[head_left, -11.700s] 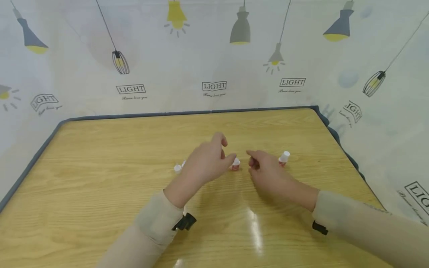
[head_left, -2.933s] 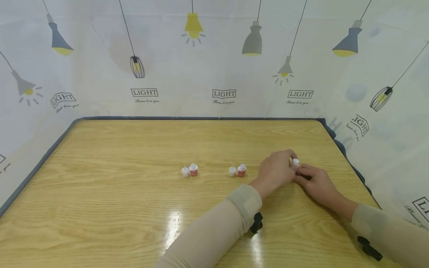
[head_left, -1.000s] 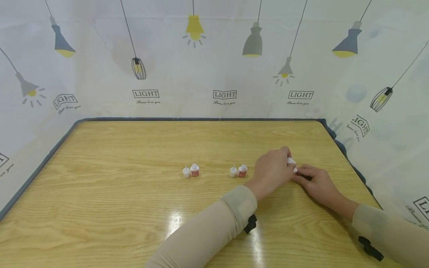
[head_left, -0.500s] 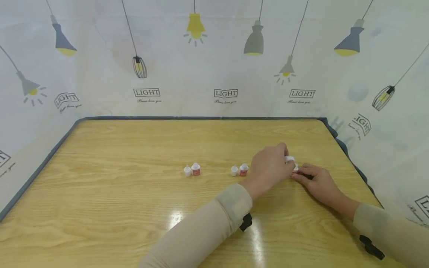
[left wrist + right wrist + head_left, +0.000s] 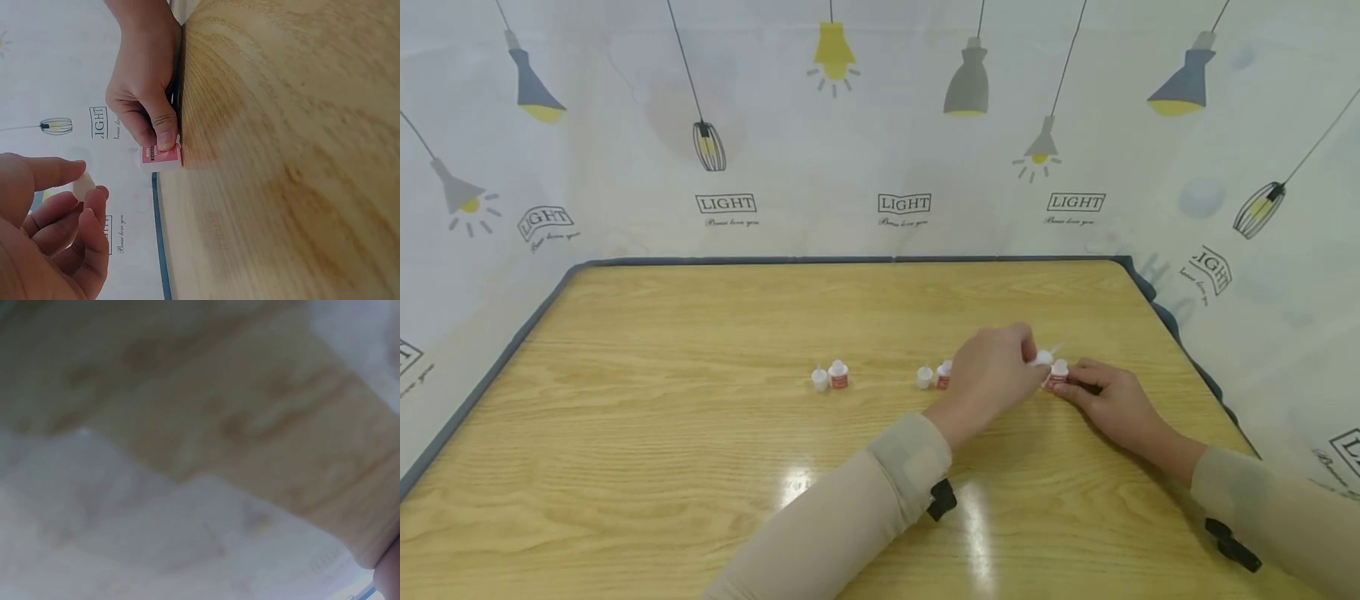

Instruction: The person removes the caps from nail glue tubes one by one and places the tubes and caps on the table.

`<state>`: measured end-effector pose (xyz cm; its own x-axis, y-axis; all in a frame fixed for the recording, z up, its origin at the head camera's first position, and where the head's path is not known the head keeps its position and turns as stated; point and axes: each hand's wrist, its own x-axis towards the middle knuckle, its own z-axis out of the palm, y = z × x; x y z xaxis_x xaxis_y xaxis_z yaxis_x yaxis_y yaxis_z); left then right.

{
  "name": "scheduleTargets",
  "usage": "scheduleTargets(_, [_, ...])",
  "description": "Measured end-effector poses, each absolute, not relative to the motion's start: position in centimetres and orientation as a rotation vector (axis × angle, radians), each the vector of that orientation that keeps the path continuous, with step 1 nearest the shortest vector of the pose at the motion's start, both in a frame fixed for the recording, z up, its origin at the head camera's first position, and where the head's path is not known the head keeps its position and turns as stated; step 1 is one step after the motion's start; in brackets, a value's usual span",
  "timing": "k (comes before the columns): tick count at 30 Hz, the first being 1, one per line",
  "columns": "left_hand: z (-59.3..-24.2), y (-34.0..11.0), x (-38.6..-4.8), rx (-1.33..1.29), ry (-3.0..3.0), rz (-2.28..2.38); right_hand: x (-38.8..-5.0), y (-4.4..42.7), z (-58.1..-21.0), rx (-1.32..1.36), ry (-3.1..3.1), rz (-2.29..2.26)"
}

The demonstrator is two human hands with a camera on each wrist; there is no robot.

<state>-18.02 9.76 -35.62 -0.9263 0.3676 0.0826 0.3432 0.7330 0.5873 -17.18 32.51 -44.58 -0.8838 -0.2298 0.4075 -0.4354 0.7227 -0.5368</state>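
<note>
In the head view my left hand (image 5: 988, 375) pinches a white cap (image 5: 1042, 358) with a thin pale stem that points up and to the right. Just right of it, my right hand (image 5: 1116, 408) holds a small white bottle (image 5: 1058, 375) with a red label, upright on the table. The left wrist view shows the cap (image 5: 83, 187) between thumb and fingers, apart from the bottle (image 5: 161, 159), whose label lies under the right thumb. The right wrist view is blurred and shows little of its hand.
Left along the wooden table (image 5: 700, 467) stand two more red-labelled bottles, one (image 5: 838, 375) with a white cap (image 5: 820, 380) beside it, the other (image 5: 943, 377) partly behind my left hand, also with a cap (image 5: 924, 378). A lamp-patterned sheet (image 5: 790, 150) rises behind.
Over the last second my left hand has drawn the cap left off the bottle and tipped it, so its stem shows. The right hand has stayed at the bottle, now more visible.
</note>
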Motion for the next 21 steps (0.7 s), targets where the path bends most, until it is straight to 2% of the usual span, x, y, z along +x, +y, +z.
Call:
scheduleTargets(14, [-36.0,10.0,-17.8,0.53,2.732,1.089,-17.2,32.4,-44.6,0.511,-2.62,0.956])
scheduleTargets(21, [-37.0,10.4,-17.9,0.356,2.604,1.268,-17.2,32.7,-44.7,0.514,-2.641,0.939])
